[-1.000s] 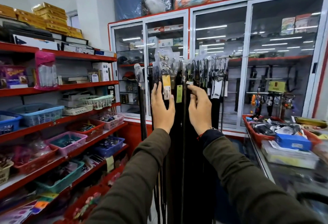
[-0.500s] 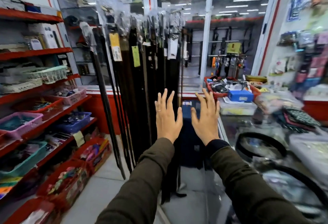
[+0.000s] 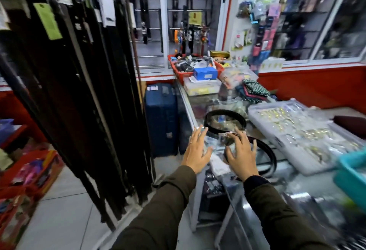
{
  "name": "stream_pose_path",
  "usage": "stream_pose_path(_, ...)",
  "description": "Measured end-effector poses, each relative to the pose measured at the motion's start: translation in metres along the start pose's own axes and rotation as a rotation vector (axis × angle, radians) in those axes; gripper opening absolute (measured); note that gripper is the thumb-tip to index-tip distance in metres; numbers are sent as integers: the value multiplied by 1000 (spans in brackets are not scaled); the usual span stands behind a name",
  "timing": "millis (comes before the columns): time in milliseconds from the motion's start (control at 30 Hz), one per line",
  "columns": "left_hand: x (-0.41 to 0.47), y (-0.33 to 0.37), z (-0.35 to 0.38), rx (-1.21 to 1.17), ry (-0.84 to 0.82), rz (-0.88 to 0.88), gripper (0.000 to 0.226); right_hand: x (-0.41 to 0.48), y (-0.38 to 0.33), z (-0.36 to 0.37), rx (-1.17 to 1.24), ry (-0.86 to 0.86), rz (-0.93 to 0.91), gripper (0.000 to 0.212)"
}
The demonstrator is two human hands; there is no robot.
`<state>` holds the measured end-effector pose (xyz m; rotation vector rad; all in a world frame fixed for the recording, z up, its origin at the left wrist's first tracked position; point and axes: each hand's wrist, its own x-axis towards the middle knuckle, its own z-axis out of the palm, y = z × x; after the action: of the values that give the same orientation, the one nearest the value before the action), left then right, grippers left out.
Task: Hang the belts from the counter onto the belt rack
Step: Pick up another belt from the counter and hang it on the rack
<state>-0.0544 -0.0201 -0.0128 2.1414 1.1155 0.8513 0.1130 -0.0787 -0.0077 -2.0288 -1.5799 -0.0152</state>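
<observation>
Many dark belts (image 3: 83, 83) with paper tags hang from the belt rack on the left. Two black belts lie looped on the glass counter (image 3: 200, 111): a far belt (image 3: 208, 118) and a near belt (image 3: 271, 156). My left hand (image 3: 195, 150) hovers at the counter's left edge, fingers spread, holding nothing. My right hand (image 3: 240, 153) is spread above the near belt's wrapped buckle end (image 3: 227, 137), empty. Whether it touches the belt is unclear.
A blue suitcase (image 3: 161, 119) stands between the rack and the counter. On the counter sit a red basket (image 3: 178, 69), a clear compartment tray (image 3: 297, 135) and a teal basket (image 3: 352, 174). Red shelves with goods (image 3: 23, 178) line the left.
My view swung right and down from the rack to the counter. Both hands left the hung belts, dropped with fingers spread, and now hover over the looped belts on the glass.
</observation>
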Motion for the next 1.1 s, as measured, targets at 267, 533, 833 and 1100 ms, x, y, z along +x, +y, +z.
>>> stream_pose_path(267,-3,21,60,198,-495,163,76,-43,68,-20,-135,-210,38,48)
stream_pose_path(533,-6,36,72,501,-409,285,40,-60,82,-28,-103,-290,54,35)
stream_pose_path(833,-14,13,41,334,-159,340,31,-53,51,-42,112,-245,-43,24)
stream_pose_path(1100,-26,-5,-33,-94,252,189,36,-24,-16,-33,406,-224,-86,19)
